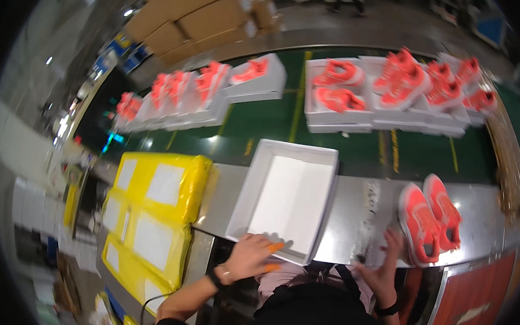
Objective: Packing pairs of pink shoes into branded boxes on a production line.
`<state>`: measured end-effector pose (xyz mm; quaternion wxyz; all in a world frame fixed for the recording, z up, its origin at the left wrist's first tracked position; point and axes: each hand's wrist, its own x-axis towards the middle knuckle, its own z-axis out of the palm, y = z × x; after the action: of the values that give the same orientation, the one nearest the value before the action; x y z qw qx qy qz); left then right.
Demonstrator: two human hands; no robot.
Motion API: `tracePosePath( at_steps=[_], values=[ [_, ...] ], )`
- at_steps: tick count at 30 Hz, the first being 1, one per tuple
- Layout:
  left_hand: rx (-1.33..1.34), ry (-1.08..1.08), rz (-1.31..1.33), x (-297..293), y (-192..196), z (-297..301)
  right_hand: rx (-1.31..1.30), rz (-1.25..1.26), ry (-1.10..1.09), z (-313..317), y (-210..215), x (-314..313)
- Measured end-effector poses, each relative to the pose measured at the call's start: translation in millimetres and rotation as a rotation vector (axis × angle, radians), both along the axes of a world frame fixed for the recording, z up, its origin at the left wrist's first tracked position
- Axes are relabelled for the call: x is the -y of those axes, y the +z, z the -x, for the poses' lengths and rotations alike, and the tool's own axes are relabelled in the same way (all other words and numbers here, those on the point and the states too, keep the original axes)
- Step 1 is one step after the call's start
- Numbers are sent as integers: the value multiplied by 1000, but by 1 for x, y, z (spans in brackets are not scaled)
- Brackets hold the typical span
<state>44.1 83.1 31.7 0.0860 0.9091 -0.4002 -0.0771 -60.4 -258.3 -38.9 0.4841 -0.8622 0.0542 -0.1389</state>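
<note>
An open white shoe box [282, 191] lies on the metal edge of the bench in front of me, with white paper lining its inside. My left hand [249, 258] grips the box's near wall, fingers over the rim and thumb outside; orange covers sit on two of its fingertips. To the right, a pair of coral-pink shoes [421, 223] with white soles stands side by side on the metal. My right hand [383, 270], slightly blurred, is just left of these shoes at the bench's front edge. Its fingers are apart and nothing shows in it.
Across the green belt [262, 124], several white boxes [339, 118] hold more coral shoes. Yellow-wrapped packs [155, 216] with white panels are at my left. Brown cartons [191, 24] are stacked beyond the belt. A brown cardboard-like edge [501, 153] borders the right end.
</note>
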Motion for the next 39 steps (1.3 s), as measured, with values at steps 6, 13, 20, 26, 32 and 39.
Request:
tracePosePath(
  at_steps=[6, 13, 20, 26, 32, 39],
  values=[
    [100, -22, 379, 74, -27, 7, -205, -563, 199, -37, -44, -52],
    [25, 229, 616, 84, -5, 13, -211, -452, 65, -43, -26, -12],
    [14, 271, 1096, 28, 59, 3, -159, -222, -112, 4, -46, 55],
    [196, 117, 752, 49, -61, 9, -132, 250, -47, 9, -22, 45],
    [419, 237, 578, 22, -51, 10, 131, 759, -10, -25, 53, -10],
    [425, 327, 501, 18, -33, 24, 145, 414, 207, -93, 45, -67]
  ],
)
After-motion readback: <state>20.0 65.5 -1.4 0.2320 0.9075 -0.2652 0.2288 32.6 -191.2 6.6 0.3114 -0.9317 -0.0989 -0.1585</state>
